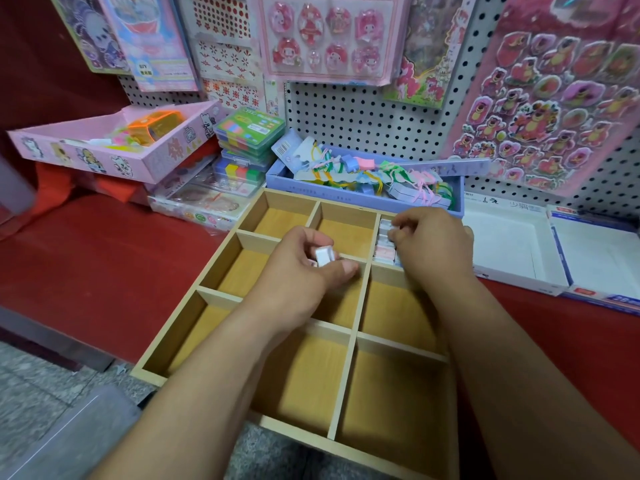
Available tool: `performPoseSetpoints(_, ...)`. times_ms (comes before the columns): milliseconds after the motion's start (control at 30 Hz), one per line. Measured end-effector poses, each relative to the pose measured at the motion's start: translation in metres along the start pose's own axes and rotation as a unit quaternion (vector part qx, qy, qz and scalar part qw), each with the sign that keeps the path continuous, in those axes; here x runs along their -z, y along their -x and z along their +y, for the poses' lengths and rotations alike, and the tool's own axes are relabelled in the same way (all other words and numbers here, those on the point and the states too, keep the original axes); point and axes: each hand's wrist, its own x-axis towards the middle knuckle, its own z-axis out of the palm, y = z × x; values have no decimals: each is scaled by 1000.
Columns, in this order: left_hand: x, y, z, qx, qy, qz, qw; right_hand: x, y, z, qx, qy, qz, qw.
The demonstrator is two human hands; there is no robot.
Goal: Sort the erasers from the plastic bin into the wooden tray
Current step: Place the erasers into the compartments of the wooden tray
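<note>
over wooden tray (391,393), left hand (294,271) pinches white eraser (324,257), tilted, axis unclear. right hand (434,244) pinches pale eraser (396,233) on crosswise-lying stack (384,249).

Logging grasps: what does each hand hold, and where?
Left hand pinches a white eraser by its sides; right hand touches erasers in the tray, hold unclear.

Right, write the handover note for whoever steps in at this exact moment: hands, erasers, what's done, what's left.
Left hand: pinches one white eraser above the middle of the wooden tray.
Right hand: fingers curled at the row of erasers in the far right compartment; too blurred to tell whether it grips one.
Done: that one row is in the tray; the other compartments show bare wood where the arms do not hide them.
Left: place the held eraser, probably with the row, then sort the rest. How many remain is not in view.
</note>
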Motion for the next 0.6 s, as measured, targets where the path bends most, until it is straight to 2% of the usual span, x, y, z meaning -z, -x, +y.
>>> performPoseSetpoints(33,-1,0,1,-7,-19,7,1000,1,0,2,2,-13,-5,1000)
performPoseSetpoints(100,-2,0,2,-5,18,13,1000,6,3,4,-3,-48,-13,999)
performPoseSetpoints(167,-4,0,4,-1,46,8,999,16,5,2,-12,-131,-22,991)
performPoseSetpoints(233,-5,-2,5,-28,16,6,999,29,12,-8,14,-231,-91,969)
performPoseSetpoints(333,-8,-3,5,-73,-17,-4,997,41,23,-26,81,-306,-245,916)
performPoseSetpoints(367,-9,-2,4,-84,-28,-4,996,40,25,-29,92,-317,-267,906)
performPoseSetpoints(600,-7,-1,3,-110,-36,38,993,37,25,-25,126,-292,-306,897)
